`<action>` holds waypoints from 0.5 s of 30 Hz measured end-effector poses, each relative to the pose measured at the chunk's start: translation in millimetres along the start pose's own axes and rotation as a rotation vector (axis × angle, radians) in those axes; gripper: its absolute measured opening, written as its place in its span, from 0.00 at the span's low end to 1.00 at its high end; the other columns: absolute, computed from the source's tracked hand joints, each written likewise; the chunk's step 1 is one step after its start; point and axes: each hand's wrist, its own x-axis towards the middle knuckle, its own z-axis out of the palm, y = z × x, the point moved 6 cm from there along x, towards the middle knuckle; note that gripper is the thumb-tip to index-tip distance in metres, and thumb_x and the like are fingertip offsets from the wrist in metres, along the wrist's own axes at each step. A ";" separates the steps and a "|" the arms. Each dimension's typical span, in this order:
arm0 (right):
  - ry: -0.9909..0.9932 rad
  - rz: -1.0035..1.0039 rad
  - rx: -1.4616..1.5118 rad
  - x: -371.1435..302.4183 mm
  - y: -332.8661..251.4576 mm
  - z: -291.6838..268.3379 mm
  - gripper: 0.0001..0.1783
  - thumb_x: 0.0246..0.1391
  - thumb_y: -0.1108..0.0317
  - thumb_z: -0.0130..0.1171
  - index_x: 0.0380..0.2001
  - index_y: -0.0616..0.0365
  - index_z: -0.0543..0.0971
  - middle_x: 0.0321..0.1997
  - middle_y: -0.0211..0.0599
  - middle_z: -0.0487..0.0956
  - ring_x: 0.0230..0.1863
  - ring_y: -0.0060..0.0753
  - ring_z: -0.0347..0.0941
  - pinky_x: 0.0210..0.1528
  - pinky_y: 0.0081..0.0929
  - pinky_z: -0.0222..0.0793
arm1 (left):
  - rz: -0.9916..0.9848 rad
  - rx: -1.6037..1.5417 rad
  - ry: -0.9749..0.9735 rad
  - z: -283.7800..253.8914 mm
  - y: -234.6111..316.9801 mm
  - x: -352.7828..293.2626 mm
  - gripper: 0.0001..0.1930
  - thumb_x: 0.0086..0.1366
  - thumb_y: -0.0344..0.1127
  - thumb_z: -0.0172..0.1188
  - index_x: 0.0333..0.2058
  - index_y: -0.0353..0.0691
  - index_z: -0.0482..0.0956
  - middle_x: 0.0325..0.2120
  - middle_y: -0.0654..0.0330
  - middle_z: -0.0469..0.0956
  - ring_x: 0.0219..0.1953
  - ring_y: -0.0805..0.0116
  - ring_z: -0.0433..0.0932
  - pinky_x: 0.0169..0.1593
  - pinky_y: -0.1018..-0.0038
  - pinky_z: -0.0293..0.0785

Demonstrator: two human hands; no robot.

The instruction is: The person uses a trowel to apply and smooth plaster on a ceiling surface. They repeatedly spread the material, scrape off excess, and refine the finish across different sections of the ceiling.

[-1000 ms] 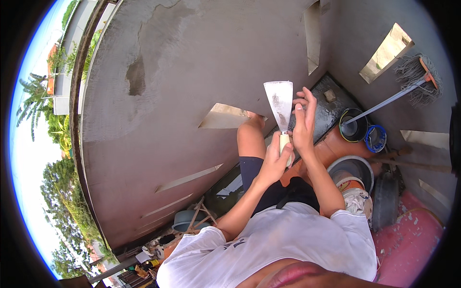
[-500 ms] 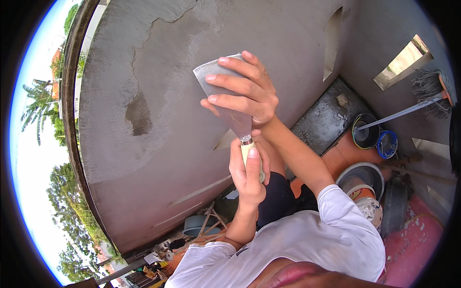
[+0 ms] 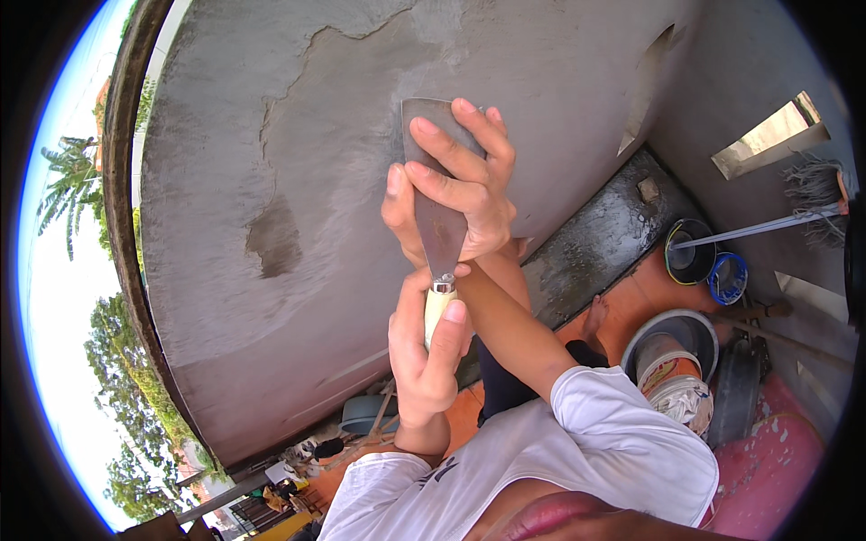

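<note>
A putty knife with a wide metal blade [image 3: 440, 236] and a cream handle [image 3: 437, 317] points upward in front of the grey plastered wall [image 3: 334, 162]. My left hand [image 3: 424, 365] is closed round its handle, the thumb lying along it. Higher up, my right hand [image 3: 465, 176] grips the blade, fingers over its face and thumb at its left edge. The blade's top is at the wall; whether it touches cannot be told. Left of it, the plaster has a ragged edge and a darker rough patch [image 3: 273, 242].
A dark wet slab [image 3: 600, 239] lies at the wall's foot. To the right stand a black bucket [image 3: 690, 252], a blue-rimmed pail [image 3: 727, 278], a mop [image 3: 816, 194], and a large grey basin [image 3: 699, 329] holding a paint bucket [image 3: 663, 361]. A grey tub [image 3: 365, 413] sits lower left.
The left hand and handle have moved left and down, and the putty knife stands more upright. My right fingers have spread, with the thumb now at the blade's left edge.
</note>
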 end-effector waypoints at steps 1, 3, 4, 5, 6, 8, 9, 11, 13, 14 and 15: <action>-0.013 0.024 0.000 0.1 -1.7 -0.6 0.16 0.42 0.75 0.72 0.34 0.43 0.81 0.47 0.29 0.87 0.61 0.46 0.75 0.71 0.50 0.57 | -0.029 -0.006 0.015 -0.6 -0.5 -2.7 0.17 0.71 0.35 0.50 0.53 0.30 0.71 0.16 0.69 0.66 0.17 0.81 0.62 0.24 0.79 0.56; -0.034 0.063 0.010 -5.7 -5.7 -3.7 0.15 0.42 0.76 0.72 0.33 0.45 0.80 0.47 0.30 0.87 0.60 0.46 0.75 0.71 0.51 0.57 | -0.087 -0.018 0.046 -0.8 -2.0 -13.4 0.17 0.71 0.35 0.50 0.53 0.30 0.71 0.16 0.69 0.66 0.18 0.81 0.62 0.25 0.79 0.56; -0.043 0.062 -0.004 -4.8 -7.8 -5.9 0.15 0.42 0.76 0.72 0.33 0.45 0.80 0.46 0.30 0.87 0.60 0.46 0.75 0.71 0.51 0.57 | -0.106 -0.049 0.044 0.7 -0.7 -14.8 0.17 0.71 0.35 0.50 0.53 0.30 0.72 0.17 0.69 0.67 0.19 0.81 0.63 0.25 0.80 0.56; -0.052 0.061 -0.019 -3.2 -9.4 -7.7 0.15 0.42 0.76 0.72 0.33 0.46 0.80 0.46 0.31 0.87 0.60 0.46 0.75 0.70 0.51 0.57 | -0.125 -0.079 0.042 2.4 1.6 -15.8 0.17 0.71 0.35 0.50 0.53 0.30 0.72 0.17 0.69 0.67 0.19 0.81 0.63 0.25 0.80 0.56; -0.062 0.061 -0.034 -0.9 -9.9 -8.3 0.15 0.43 0.77 0.72 0.33 0.47 0.80 0.45 0.31 0.87 0.60 0.46 0.75 0.70 0.51 0.57 | -0.144 -0.109 0.040 4.4 3.9 -15.8 0.17 0.71 0.35 0.50 0.53 0.30 0.72 0.17 0.68 0.67 0.19 0.81 0.63 0.26 0.80 0.56; 0.007 0.041 -0.065 8.2 -8.9 -7.9 0.15 0.43 0.77 0.71 0.33 0.48 0.80 0.44 0.31 0.87 0.59 0.46 0.75 0.70 0.51 0.57 | -0.130 -0.099 -0.016 7.1 8.5 -9.0 0.17 0.72 0.36 0.50 0.53 0.30 0.72 0.17 0.68 0.68 0.19 0.81 0.63 0.25 0.79 0.57; 0.042 0.030 -0.081 13.2 -5.6 -7.3 0.14 0.43 0.78 0.71 0.33 0.48 0.80 0.43 0.31 0.87 0.59 0.46 0.75 0.70 0.52 0.57 | -0.122 -0.093 -0.046 9.3 11.1 -3.6 0.17 0.72 0.36 0.50 0.53 0.30 0.72 0.18 0.68 0.68 0.19 0.80 0.63 0.25 0.79 0.57; -0.013 -0.036 -0.072 14.9 10.5 -5.7 0.13 0.48 0.76 0.69 0.35 0.49 0.78 0.48 0.34 0.85 0.62 0.47 0.72 0.71 0.54 0.54 | -0.117 -0.050 -0.043 12.1 21.1 1.9 0.17 0.72 0.36 0.50 0.53 0.29 0.72 0.17 0.67 0.68 0.19 0.80 0.64 0.26 0.78 0.57; -0.036 0.023 -0.079 13.6 8.3 -8.6 0.13 0.49 0.76 0.69 0.35 0.49 0.77 0.48 0.35 0.85 0.62 0.47 0.71 0.71 0.55 0.54 | -0.103 -0.038 -0.023 19.2 26.2 2.7 0.17 0.72 0.35 0.50 0.53 0.28 0.71 0.17 0.67 0.68 0.20 0.80 0.64 0.26 0.78 0.58; -0.049 0.053 -0.086 16.4 4.6 -9.0 0.12 0.50 0.76 0.69 0.35 0.50 0.77 0.49 0.35 0.85 0.62 0.47 0.71 0.71 0.55 0.54 | -0.110 -0.029 -0.019 18.2 25.4 0.5 0.17 0.72 0.35 0.50 0.53 0.28 0.71 0.17 0.67 0.68 0.20 0.80 0.64 0.26 0.78 0.58; -0.020 0.118 -0.063 14.9 -4.2 -8.3 0.13 0.46 0.77 0.70 0.33 0.49 0.79 0.47 0.33 0.86 0.61 0.46 0.73 0.70 0.54 0.55 | -0.116 -0.021 -0.014 16.3 23.8 -2.8 0.17 0.73 0.35 0.50 0.53 0.28 0.71 0.17 0.67 0.68 0.20 0.79 0.64 0.26 0.78 0.58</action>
